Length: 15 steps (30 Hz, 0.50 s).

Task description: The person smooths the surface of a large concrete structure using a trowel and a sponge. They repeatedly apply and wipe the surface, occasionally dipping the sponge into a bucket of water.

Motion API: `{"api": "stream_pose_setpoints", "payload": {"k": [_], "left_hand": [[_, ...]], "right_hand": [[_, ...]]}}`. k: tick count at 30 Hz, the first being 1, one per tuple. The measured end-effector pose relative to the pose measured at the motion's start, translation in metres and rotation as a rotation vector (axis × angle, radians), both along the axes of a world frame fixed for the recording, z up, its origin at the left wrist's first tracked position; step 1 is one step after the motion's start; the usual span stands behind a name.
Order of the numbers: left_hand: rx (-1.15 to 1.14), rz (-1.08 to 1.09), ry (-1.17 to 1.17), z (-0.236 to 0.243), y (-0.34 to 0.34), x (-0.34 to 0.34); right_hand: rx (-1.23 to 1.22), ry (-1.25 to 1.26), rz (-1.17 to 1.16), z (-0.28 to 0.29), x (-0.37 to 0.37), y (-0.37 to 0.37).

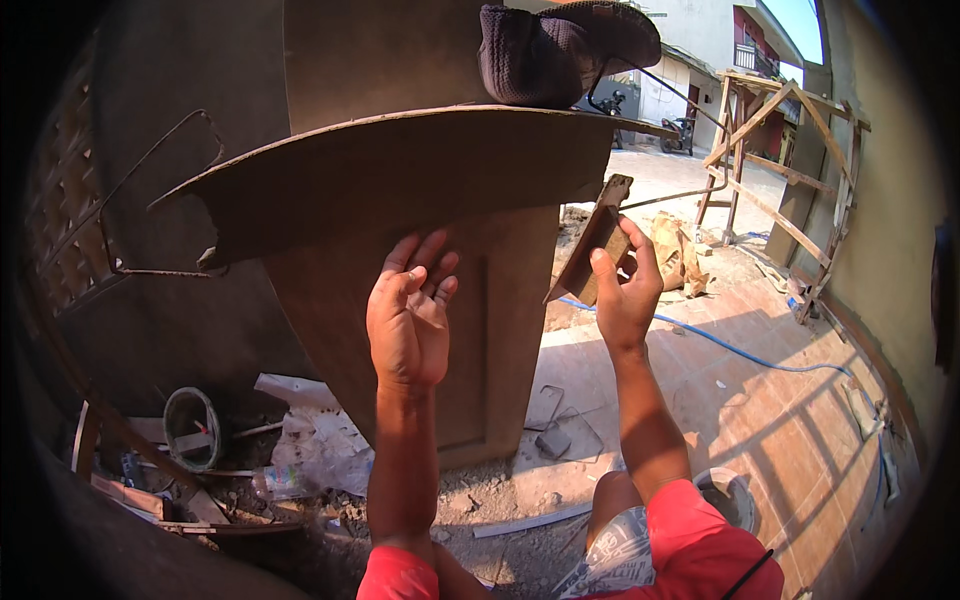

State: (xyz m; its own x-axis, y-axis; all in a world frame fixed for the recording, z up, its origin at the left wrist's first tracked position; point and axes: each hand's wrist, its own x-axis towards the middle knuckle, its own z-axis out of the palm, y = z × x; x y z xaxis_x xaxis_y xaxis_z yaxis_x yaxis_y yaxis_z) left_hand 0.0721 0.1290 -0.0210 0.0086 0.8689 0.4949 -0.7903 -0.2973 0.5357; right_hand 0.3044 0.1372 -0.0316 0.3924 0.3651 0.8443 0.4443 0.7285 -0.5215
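A thick, grey, curved slab stretches across the upper middle, above a tapered grey panel with a recessed strip. My left hand is raised just below the slab, palm turned up and fingers apart and loosely bent. It holds nothing, and I cannot tell whether the fingertips touch the surface. In my right hand is a plastering float, a flat plate with a wooden grip, tilted upright below the slab's right end. Thumb and fingers close around its grip.
A dark knitted cap rests on the slab. Bent metal rods stick out at its ends. A wooden trestle stands far right. A blue hose crosses the tiled floor. A bucket, sheets and rubble lie lower left.
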Motion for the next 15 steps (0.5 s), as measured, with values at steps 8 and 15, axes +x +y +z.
{"api": "stream_pose_setpoints", "payload": {"k": [8,15], "left_hand": [[0.088,0.404,-0.18,0.007,-0.025,-0.011],[0.189,0.484,-0.217,0.021,-0.058,-0.009]], "right_hand": [[0.122,-0.281,-0.342,0.036,-0.037,0.002],[0.073,-0.564,-0.13,0.014,-0.095,-0.012]]}}
